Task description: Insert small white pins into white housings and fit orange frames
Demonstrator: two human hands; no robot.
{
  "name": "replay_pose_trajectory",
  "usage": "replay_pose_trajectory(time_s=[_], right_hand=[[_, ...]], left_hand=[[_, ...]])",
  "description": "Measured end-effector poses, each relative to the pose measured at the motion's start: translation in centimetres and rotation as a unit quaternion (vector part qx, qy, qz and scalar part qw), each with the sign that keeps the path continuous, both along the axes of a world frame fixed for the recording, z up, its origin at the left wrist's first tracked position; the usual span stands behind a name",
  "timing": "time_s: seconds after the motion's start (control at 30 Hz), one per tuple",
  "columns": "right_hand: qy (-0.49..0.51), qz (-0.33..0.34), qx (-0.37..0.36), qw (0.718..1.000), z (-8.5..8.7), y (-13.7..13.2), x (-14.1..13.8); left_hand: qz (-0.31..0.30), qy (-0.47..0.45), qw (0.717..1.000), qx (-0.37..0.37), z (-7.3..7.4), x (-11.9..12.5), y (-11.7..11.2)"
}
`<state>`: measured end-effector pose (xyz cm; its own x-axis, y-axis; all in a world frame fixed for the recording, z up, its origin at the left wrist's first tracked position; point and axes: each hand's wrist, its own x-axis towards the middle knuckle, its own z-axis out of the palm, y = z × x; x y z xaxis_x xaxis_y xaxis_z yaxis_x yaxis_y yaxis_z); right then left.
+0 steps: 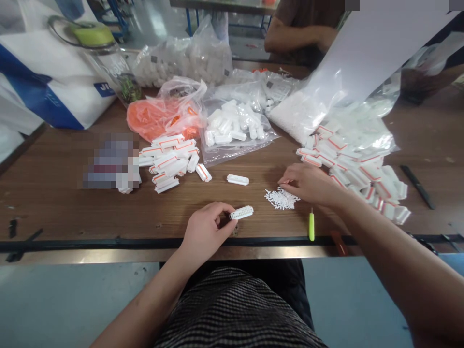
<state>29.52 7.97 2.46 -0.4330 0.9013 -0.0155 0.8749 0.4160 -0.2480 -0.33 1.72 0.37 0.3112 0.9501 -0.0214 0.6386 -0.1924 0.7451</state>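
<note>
Between thumb and index finger, my left hand [206,231] grips one end of a small white plastic connector housing [242,212] with rows of holes in its face. My right hand [311,183] hovers at the edge of a pile of tiny white plastic pins [282,198], fingertips pinched together; whatever they hold is too small to make out. Another white housing [238,180] lies on the table just beyond the held one. A tool with a yellow-green handle [311,227] and thin metal tip lies below my right wrist.
White pieces with orange strips form heaps at left [170,162] and right [362,174]. Behind are an orange bag [155,116], a clear bag of white housings [232,123] and a bottle [112,67]. A black strip [416,187] lies far right. Another person's arm [297,38] shows opposite.
</note>
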Motion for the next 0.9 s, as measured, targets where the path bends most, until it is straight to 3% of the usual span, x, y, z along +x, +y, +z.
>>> replay_pose_trajectory(time_s=[0.2,0.4,0.63,0.9], right_hand=[[0.041,-0.169,-0.074,0.982,-0.1,0.0,0.4],[0.082,-0.158,-0.077,0.981,-0.2,0.1,1.0],[-0.043,-0.217,-0.041,0.974,-0.1,0.3,0.4],[0.035,-0.239,-0.050,0.969,-0.1,0.2,2.0]], left_hand=[[-0.005,-0.006,1.000,0.007,0.2,0.0,-0.1],[0.003,-0.003,1.000,0.000,0.1,0.0,-0.1],[0.001,-0.004,1.000,0.002,0.5,0.2,-0.1],[-0.002,-0.007,1.000,0.002,0.5,0.1,-0.1]])
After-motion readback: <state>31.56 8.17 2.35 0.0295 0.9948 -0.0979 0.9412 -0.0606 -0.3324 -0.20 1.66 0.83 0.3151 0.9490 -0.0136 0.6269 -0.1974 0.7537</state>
